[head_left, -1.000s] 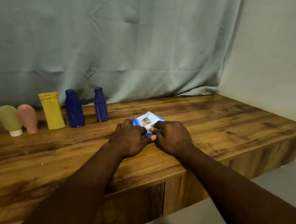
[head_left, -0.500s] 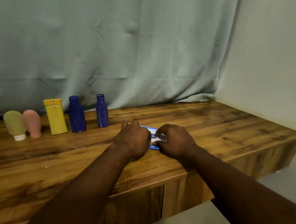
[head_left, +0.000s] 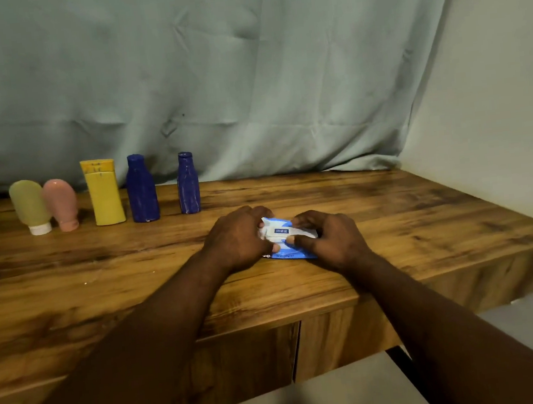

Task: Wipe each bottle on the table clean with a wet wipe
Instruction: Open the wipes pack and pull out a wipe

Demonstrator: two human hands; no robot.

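A blue and white wet wipe pack (head_left: 283, 238) lies on the wooden tabletop (head_left: 391, 215), near its front edge and at the middle of the view. Its long axis runs from 9 to 3 o'clock, with the label side facing up. The left hand (head_left: 236, 238) has its grip curled around the pack's 9 o'clock end, apparently to hold it steady. The right hand (head_left: 331, 237) pinches the 3 o'clock end between thumb and fingers, probably to open the flap and draw out a wipe.

At 10 o'clock, well away from the hands, five bottles stand in a row. They are a pale green tube (head_left: 28, 203) touching a pink tube (head_left: 61, 203), a yellow bottle (head_left: 103, 192), and two dark blue bottles (head_left: 141, 188). None looks wiped yet. A pale curtain (head_left: 245, 72) hangs behind.
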